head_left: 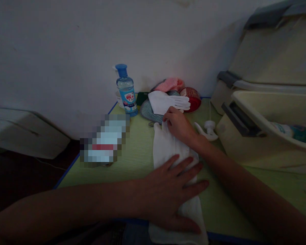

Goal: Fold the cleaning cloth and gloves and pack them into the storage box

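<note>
A long white cloth piece (174, 156) lies lengthwise on the green tabletop, its near end reaching over the front edge. Narrow finger-like tips show at its far end, but its exact kind is unclear. My left hand (175, 194) rests palm down across the cloth's near half, fingers spread. At the far end, my right hand (178, 123) has its fingers bent and pinched on the cloth's edge. Just beyond it, a white glove (165, 102) lies on a blue-grey mesh-edged cloth (148, 110).
A blue-capped bottle (127, 97) stands at the back left, behind a pixelated phone-like object (105, 141). A pink cloth (172, 84), a red roll (193, 99) and a white pump head (209, 131) are near the wall. An open cream bin (265, 149) flanks the right side.
</note>
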`<state>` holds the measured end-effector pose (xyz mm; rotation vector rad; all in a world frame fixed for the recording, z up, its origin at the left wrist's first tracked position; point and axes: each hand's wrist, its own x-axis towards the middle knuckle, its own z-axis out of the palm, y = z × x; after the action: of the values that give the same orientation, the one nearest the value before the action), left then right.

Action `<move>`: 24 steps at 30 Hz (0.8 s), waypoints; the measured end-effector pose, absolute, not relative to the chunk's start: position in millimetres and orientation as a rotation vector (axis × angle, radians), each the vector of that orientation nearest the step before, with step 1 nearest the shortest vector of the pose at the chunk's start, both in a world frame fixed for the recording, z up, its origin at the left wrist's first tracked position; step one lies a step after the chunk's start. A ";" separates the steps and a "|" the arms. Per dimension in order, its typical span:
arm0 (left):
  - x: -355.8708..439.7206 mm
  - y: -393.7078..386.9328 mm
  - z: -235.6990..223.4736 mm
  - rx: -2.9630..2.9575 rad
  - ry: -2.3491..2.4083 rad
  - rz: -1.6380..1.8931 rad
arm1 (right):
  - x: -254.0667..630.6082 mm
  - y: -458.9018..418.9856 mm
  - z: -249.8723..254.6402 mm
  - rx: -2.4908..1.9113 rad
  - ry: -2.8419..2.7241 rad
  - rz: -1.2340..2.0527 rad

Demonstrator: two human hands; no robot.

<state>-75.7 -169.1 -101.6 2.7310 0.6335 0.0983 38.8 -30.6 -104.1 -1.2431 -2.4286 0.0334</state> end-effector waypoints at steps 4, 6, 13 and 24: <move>-75.6 -168.5 -102.6 2.732 0.620 0.112 | 30.4 -35.0 -97.8 -1.171 -2.356 0.208; -75.6 -168.1 -102.8 2.731 0.627 0.109 | 27.0 -37.0 -97.5 -1.161 -2.348 0.322; -75.7 -167.8 -102.3 2.736 0.617 0.113 | 25.7 -33.6 -109.7 -1.206 -2.319 0.451; -75.8 -168.6 -101.6 2.737 0.624 0.118 | 21.9 -27.1 -118.6 -1.267 -2.236 0.399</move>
<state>-75.8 -168.6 -101.6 2.7375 0.6242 0.1184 21.9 -27.1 -118.6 -1.2673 -2.2358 0.3989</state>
